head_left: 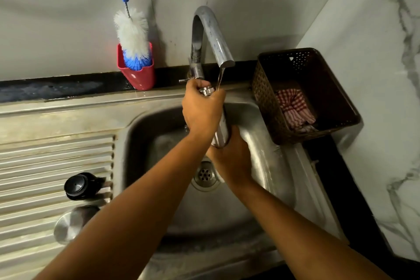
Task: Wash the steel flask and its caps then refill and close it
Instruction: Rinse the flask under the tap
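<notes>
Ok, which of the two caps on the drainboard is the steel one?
The steel cap is the dull silver one lying closer to the person. The black cap lies just beyond it, toward the wall.

No text, label, brand, number or sign can be read anywhere in view. The flask (223, 130), the black cap (78, 185), the steel cap (68, 225), the tap (212, 29), the red holder (139, 76) and the basket (261, 88) show no legible marking.
</notes>
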Motion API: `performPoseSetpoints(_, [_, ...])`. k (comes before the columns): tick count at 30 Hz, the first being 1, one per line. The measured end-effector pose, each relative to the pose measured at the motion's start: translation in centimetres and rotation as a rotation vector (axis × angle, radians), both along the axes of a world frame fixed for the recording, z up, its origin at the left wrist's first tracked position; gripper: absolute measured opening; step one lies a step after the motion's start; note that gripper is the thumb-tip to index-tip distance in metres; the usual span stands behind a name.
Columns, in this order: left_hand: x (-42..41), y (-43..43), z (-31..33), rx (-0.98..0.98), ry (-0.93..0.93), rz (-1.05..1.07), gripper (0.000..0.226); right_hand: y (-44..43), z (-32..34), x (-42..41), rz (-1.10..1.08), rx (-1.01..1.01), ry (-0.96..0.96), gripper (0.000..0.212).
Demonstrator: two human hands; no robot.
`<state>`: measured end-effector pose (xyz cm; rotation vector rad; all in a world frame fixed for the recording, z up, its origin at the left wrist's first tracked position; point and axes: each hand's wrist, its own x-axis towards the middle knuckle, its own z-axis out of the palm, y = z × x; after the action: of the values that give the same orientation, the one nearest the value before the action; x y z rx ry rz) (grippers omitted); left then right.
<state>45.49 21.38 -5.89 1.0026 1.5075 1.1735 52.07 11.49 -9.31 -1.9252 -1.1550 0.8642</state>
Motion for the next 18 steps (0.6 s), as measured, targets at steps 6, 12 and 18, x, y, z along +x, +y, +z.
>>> performPoseSetpoints(6, [-1.8,2.1,2.1,-0.039,-0.524,-0.466,0.025,1.2,0.9,2.5,0.21,-0.013,0.476,0.073])
performPoseSetpoints(12, [-3.0,3.5,3.5,-0.055,-0.823,-0.73,0.021,2.6,3.6,3.3,0.421,-0.119,0.85,0.049])
performPoseSetpoints(18, [-1.9,2.4,3.3,-0.023,-0.387,-0.431,0.016,2.9,1.2,1.8,0.199,0.033,0.372,0.057])
